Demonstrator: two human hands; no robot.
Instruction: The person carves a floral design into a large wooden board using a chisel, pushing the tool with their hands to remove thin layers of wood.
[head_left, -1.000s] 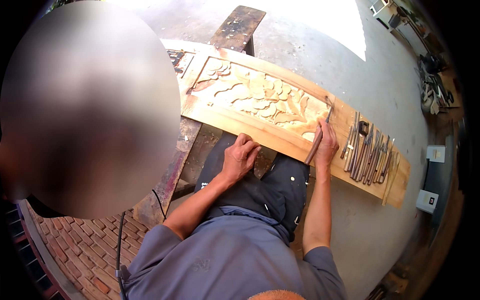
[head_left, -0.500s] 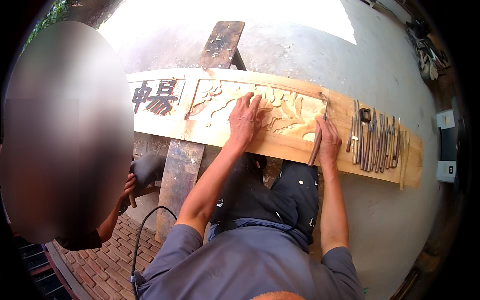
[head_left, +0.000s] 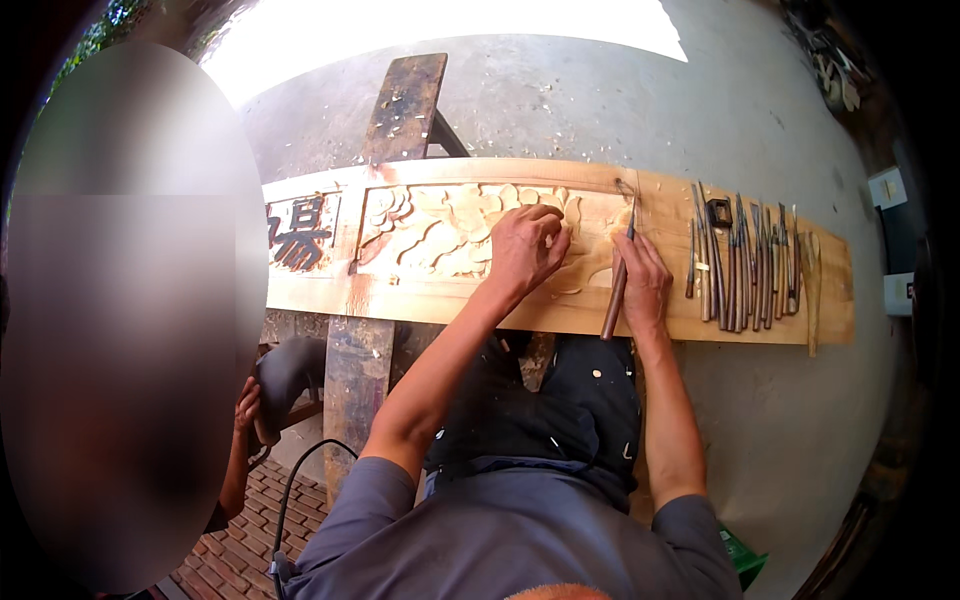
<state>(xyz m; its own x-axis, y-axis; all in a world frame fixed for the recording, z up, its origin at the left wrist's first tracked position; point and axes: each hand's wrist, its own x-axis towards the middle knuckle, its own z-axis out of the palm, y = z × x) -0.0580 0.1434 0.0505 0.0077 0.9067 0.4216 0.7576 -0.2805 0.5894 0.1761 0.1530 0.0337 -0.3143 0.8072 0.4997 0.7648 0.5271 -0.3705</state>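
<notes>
A long pale wooden board (head_left: 450,300) lies across in front of me, with flowers and leaves carved in relief (head_left: 440,230) in a recessed panel. Over the right part of this carving is my left hand (head_left: 527,250), its fingers curled in; whatever they may hold is hidden. My right hand (head_left: 648,282) rests at the panel's right end, closed around a carving chisel (head_left: 613,300). The chisel's dark wooden handle points toward me and its thin metal blade points away.
Several carving tools (head_left: 740,270) lie in a row on the board's right end, beside a small dark square object (head_left: 719,211). Dark carved lettering (head_left: 300,235) is at the left. A bench plank (head_left: 358,400) supports the board. A co-worker's hand (head_left: 247,405) shows at left, near a black cable (head_left: 285,500).
My left hand has moved right along the carving, and its spread fingers have curled in. My right hand still holds the chisel near the panel's right end. The view has shifted slightly.
</notes>
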